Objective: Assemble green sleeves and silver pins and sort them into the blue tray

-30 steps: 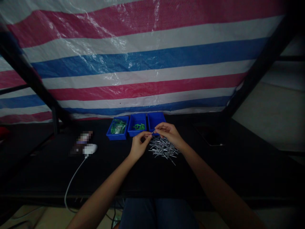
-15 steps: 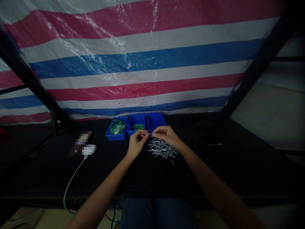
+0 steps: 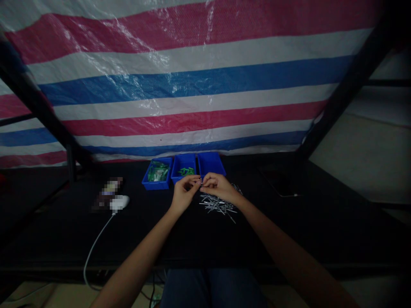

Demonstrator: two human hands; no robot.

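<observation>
My left hand [image 3: 185, 192] and my right hand [image 3: 219, 187] meet just in front of the blue bins, fingertips pinched close together. Between them is something small, too tiny and dark to make out. A loose pile of thin silver metal pieces [image 3: 218, 205] lies on the black table, partly under my right hand. Small green pieces [image 3: 186, 171] lie in the middle blue bin [image 3: 176, 162]. The left blue bin [image 3: 156, 185] has green and clear packets [image 3: 158, 171] in it. On the right stands another blue bin [image 3: 210, 162].
A white device [image 3: 123, 202] with a cable and a blurred item [image 3: 110, 191] lie on the left of the black table [image 3: 192, 239]. A dark flat device [image 3: 279, 182] lies at the right. Striped sheeting [image 3: 192, 85] hangs behind, between dark posts.
My right hand's fingers have curled in and shifted slightly down, still meeting my left hand. It covers a bit more of the metal pile. My left hand has barely moved.
</observation>
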